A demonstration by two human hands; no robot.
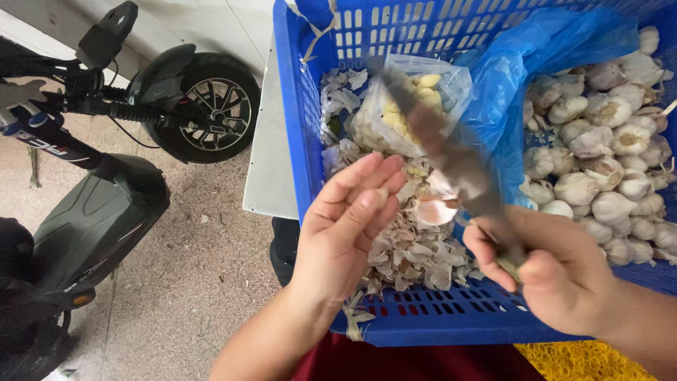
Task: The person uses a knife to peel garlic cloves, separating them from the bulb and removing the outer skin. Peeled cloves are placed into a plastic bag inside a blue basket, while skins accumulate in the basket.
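- Right hand point(557, 275) grips a blurred dark-bladed knife point(444, 148), angled over the blue plastic crate point(293, 127).
- Left hand point(349, 226) lies open, empty, above papery garlic skins point(416, 247) at the crate's near edge.
- Whole white garlic bulbs point(606, 155) fill the crate's right side.

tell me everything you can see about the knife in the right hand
The knife is long and narrow, with a dull grey blade that looks like worn metal. It is blurred, so its edge and tip are unclear. It slants from the right hand, which grips its handle end, up and left over the blue crate, crossing in front of the clear bag of peeled cloves and garlic skins. The handle is hidden in the fist. The open left hand does not touch it.
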